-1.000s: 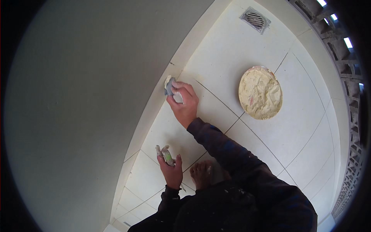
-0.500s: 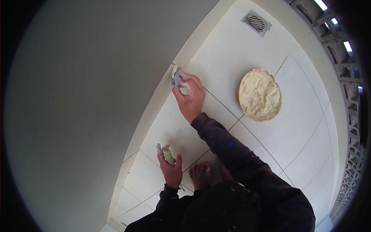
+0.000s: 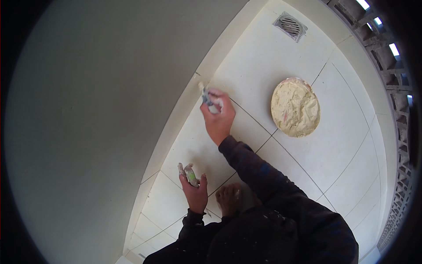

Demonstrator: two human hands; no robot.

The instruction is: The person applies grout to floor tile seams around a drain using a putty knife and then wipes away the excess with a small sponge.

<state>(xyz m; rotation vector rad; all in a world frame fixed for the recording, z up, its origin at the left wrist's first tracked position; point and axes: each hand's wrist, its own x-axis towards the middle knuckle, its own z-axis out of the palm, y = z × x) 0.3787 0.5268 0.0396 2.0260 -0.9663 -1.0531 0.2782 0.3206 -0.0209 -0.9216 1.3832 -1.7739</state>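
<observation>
My right hand [image 3: 220,116] pinches a small blue-grey spreader [image 3: 205,96] with cream paste on its tip. It hovers close to the pale skirting [image 3: 179,112] at the foot of the wall, below a vertical joint; motion blurs it slightly. Lower down, my left hand [image 3: 194,191] is closed around a whitish, paste-smeared object with a light green patch [image 3: 191,175], whose kind I cannot make out. Its fingers are coated with paste too. To the right of my right hand, a round tub [image 3: 290,80] heaped with cream paste [image 3: 296,110] stands on the tiles.
White floor tiles [image 3: 307,163] with dark joints spread beneath me. A square drain grate [image 3: 291,26] is set in the floor at the far end. A grey wall [image 3: 96,110] rises on the left, a pierced block wall [image 3: 391,66] on the right. My bare foot [image 3: 228,200] is near my left hand.
My right hand has drawn the spreader back from the skirting joint, slightly toward me and to the right. The left hand stays where it was.
</observation>
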